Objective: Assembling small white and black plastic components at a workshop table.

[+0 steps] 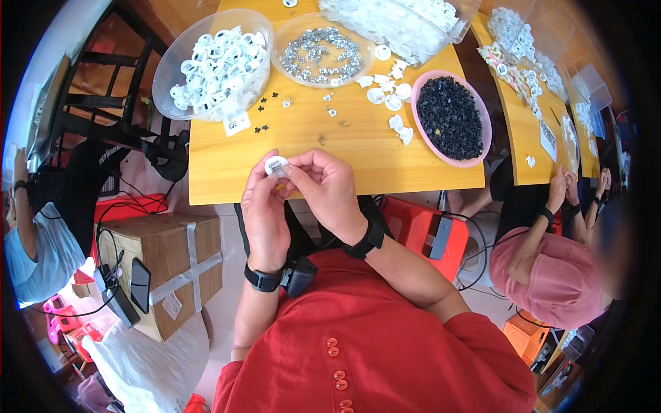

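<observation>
With the held part as the centre of the clock and twelve straight away from the person, the left hand (268,224) comes up from six o'clock and the right hand (332,193) from four. Both have a narrow grip on the same white round part (276,165): the left hand's fingers close around its left side, the right thumb and forefinger pinch its right edge. It shows over the near side of the wooden table (399,175).

Farther in, loose black bits (261,108) lie between eleven and twelve, beside a white label (236,122) at half past ten. Between two and three stands a pink bowl (486,131) filled with small black pieces (449,117). A few loose metal bits (332,112) lie at half past one, loose white caps (392,102) at two.

Beyond, at eleven, a clear tub (164,76) holds white ring-like parts (220,62). Toward one, a shallow clear dish (323,82) carries shiny metal pieces (303,55). Farthest, past one, a clear bin (470,15) is heaped with whitish parts (392,27).
</observation>
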### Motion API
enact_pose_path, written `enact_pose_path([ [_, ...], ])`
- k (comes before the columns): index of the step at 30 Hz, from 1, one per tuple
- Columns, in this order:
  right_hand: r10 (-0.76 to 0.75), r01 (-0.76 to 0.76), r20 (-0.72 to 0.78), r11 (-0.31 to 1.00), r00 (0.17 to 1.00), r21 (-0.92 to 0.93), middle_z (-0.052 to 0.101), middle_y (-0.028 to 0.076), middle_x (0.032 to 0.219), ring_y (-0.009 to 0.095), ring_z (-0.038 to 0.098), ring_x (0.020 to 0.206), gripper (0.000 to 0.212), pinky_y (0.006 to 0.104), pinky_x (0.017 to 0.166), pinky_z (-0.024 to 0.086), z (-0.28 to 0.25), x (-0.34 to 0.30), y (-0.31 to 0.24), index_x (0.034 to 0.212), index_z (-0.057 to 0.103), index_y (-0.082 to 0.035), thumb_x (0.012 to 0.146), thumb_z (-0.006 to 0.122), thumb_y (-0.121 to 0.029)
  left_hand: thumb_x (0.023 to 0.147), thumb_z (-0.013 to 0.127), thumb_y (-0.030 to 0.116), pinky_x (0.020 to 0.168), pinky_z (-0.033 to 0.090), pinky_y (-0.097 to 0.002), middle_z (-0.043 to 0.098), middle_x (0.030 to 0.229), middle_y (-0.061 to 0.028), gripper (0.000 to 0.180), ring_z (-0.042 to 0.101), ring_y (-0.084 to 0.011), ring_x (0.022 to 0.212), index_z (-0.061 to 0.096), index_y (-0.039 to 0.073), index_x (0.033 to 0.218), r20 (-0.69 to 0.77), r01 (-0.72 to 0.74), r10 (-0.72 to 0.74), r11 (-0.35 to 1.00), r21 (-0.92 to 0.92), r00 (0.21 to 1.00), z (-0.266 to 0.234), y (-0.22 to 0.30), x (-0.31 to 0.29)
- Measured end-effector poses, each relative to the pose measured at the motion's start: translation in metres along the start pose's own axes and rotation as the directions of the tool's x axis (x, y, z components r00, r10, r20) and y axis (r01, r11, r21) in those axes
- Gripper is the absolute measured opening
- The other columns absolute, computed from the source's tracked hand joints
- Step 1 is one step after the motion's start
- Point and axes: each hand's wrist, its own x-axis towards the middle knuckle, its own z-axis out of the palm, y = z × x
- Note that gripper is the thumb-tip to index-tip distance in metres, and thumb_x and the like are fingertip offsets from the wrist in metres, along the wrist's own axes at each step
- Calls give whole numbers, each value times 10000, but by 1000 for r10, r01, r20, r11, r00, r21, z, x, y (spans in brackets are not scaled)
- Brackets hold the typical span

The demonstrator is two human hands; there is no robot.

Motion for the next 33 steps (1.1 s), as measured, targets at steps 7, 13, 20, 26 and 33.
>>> enact_pose_path([
  [7,-227,224,26,922,973,-315,658,127,777,210,659,684,49,292,603,515,5,-2,-12,879,597,16,843,614,-12,893,505,6,649,430,-172,639,876,-7,243,530,-33,708,595,3,1119,-19,-178,185,966,189,983,-7,-9,8],
  [13,-392,400,122,782,912,-478,624,154,823,322,629,747,67,349,631,497,7,-11,-14,897,590,-13,833,610,-15,869,483,-15,604,420,-165,655,892,-11,215,521,-18,668,618,17,1033,-6,-211,214,966,151,977,-10,-15,8],
  [20,-337,343,94,830,937,-440,644,133,800,241,634,674,66,306,606,493,8,-6,-13,909,597,-2,844,606,-5,873,515,27,601,404,-176,645,865,10,188,519,-21,669,628,33,1022,20,-159,158,974,158,987,-15,-9,11],
  [26,-255,261,63,900,965,-350,645,112,742,175,615,624,47,278,587,478,11,-3,-13,886,599,10,842,611,-3,891,479,79,697,426,-212,624,912,7,209,553,-55,772,605,46,1054,6,-39,40,998,-53,999,-10,-2,7],
  [33,-522,564,284,521,805,-641,617,159,809,312,623,740,66,321,633,489,18,-12,-15,867,591,5,810,614,28,890,450,112,826,417,-264,603,982,-56,159,550,-157,933,541,64,1012,149,73,-28,949,-308,989,-22,-2,11],
])
